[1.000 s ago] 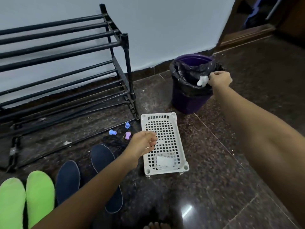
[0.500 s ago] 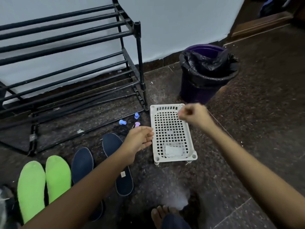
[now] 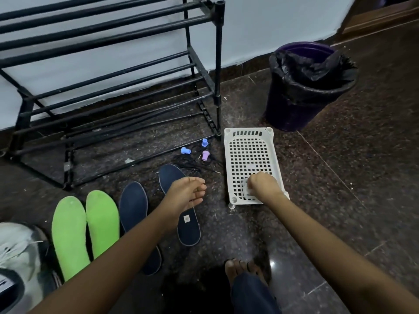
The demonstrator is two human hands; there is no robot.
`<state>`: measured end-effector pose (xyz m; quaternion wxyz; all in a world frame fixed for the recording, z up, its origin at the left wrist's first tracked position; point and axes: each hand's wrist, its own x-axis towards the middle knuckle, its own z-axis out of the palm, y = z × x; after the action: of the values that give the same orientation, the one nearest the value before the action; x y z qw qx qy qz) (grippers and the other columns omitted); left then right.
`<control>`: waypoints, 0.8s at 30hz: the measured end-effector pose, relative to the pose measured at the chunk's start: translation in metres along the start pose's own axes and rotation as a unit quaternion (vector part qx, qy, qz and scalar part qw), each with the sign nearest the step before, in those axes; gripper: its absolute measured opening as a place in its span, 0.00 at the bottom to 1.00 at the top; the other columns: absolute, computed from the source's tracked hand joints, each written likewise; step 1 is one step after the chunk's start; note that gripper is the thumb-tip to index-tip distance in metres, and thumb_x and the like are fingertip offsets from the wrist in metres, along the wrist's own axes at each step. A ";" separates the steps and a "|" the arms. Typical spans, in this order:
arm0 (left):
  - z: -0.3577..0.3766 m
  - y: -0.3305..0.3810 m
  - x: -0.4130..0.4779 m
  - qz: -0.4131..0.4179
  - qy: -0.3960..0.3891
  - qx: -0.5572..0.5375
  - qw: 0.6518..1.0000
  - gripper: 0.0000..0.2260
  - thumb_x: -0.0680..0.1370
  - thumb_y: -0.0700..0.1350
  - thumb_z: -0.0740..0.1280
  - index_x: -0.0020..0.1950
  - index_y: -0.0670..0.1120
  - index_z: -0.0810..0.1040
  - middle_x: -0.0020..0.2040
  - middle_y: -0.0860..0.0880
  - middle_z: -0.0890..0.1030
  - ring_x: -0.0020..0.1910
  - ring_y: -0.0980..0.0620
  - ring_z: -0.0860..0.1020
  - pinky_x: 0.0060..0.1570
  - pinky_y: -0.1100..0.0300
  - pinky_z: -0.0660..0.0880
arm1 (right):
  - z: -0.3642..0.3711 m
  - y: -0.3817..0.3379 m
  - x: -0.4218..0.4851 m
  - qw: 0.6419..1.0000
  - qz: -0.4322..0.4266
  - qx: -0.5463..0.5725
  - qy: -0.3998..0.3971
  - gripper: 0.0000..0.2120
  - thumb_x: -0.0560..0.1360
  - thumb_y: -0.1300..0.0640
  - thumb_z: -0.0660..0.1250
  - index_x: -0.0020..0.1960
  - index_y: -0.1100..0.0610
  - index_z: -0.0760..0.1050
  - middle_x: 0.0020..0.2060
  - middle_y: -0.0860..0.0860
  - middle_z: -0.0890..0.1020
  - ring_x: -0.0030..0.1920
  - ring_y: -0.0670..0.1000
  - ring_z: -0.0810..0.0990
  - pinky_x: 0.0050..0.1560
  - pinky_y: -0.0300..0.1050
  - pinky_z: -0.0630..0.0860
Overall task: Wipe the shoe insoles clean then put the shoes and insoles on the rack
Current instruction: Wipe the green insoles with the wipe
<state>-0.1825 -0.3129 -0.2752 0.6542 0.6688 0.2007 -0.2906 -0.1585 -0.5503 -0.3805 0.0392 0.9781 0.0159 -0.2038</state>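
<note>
Right hand (image 3: 264, 186) is reaching into the near end of the white basket (image 3: 249, 141), fingers curling down round a pale wipe (image 3: 246, 193) lying on the mesh. The grip is looking closed on it, though the fingertips themselves are hiding under the knuckles.

Left hand (image 3: 186, 196) is hovering slack, fingers loose and holding nothing, directly above one navy insole (image 3: 189, 227). The second navy insole (image 3: 133, 200) is lying just left of those fingers, the green insoles (image 3: 69, 234) further left again, and a white shoe (image 3: 18, 252) beyond them. The rack (image 3: 113, 73) is standing well beyond the left fingertips.

Judgement: picking up a wipe for the insoles. Doing it well means pinching a single sheet and lifting it straight up so the mesh isn't snagging it. Meanwhile the left fingers should be dropping to pin the insole's heel flat, ready for wiping heel to toe.
</note>
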 end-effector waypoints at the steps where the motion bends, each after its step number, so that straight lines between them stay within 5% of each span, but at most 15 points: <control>1: -0.003 -0.001 -0.001 0.000 0.000 0.001 1.000 0.06 0.82 0.42 0.62 0.51 0.43 0.79 0.44 0.49 0.80 0.45 0.53 0.79 0.53 0.58 0.77 | 0.001 0.000 0.000 1.000 0.002 -0.002 0.003 0.08 0.75 0.60 0.62 0.51 0.59 0.78 0.46 0.57 0.82 0.48 0.58 0.81 0.44 0.46 0.75; 7: -0.033 -0.004 -0.010 -0.001 0.018 -0.009 1.000 0.07 0.82 0.42 0.61 0.51 0.43 0.78 0.45 0.47 0.80 0.47 0.52 0.79 0.53 0.58 0.77 | -0.006 0.011 -0.003 0.988 0.056 0.141 0.011 0.07 0.72 0.57 0.67 0.48 0.55 0.82 0.44 0.54 0.84 0.46 0.56 0.81 0.44 0.44 0.75; 11: -0.070 -0.005 -0.020 0.004 0.060 -0.036 0.998 0.07 0.82 0.42 0.61 0.50 0.44 0.78 0.44 0.48 0.80 0.45 0.52 0.79 0.51 0.58 0.77 | -0.032 0.014 -0.014 0.952 0.139 0.269 0.033 0.03 0.72 0.56 0.70 0.44 0.54 0.79 0.39 0.53 0.80 0.41 0.53 0.78 0.42 0.41 0.71; 15: -0.115 -0.007 -0.031 0.016 0.111 -0.092 0.989 0.06 0.82 0.42 0.62 0.49 0.45 0.77 0.43 0.49 0.80 0.45 0.52 0.78 0.56 0.56 0.76 | -0.064 -0.016 -0.016 0.915 0.120 0.384 0.039 0.07 0.76 0.59 0.65 0.40 0.60 0.73 0.35 0.56 0.76 0.40 0.55 0.74 0.39 0.45 0.67; 18: -0.150 -0.011 -0.039 0.029 0.144 -0.129 0.981 0.05 0.82 0.42 0.62 0.48 0.46 0.77 0.41 0.50 0.79 0.43 0.54 0.78 0.54 0.57 0.76 | -0.080 -0.073 -0.010 0.842 0.066 0.534 -0.044 0.08 0.78 0.65 0.60 0.40 0.61 0.72 0.35 0.60 0.76 0.37 0.56 0.75 0.35 0.46 0.72; 22: -0.200 -0.023 -0.044 0.035 0.191 -0.178 0.965 0.04 0.81 0.43 0.64 0.47 0.47 0.78 0.41 0.52 0.80 0.43 0.55 0.79 0.47 0.59 0.78 | -0.094 -0.181 -0.013 0.692 0.019 0.690 -0.213 0.06 0.78 0.68 0.61 0.52 0.66 0.75 0.40 0.61 0.79 0.40 0.56 0.79 0.38 0.48 0.81; 24: -0.222 -0.029 -0.049 0.038 0.218 -0.206 0.953 0.05 0.81 0.43 0.64 0.46 0.48 0.78 0.40 0.52 0.80 0.42 0.55 0.79 0.45 0.60 0.77 | -0.093 -0.233 -0.016 0.678 -0.002 0.685 -0.267 0.08 0.76 0.67 0.64 0.55 0.66 0.76 0.41 0.60 0.80 0.40 0.54 0.81 0.41 0.47 0.81</control>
<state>-0.2099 -0.0850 -0.2707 0.7286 0.5740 0.3681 -0.0648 -0.1470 -0.3110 -0.3058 -0.6398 0.6352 -0.1369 -0.4103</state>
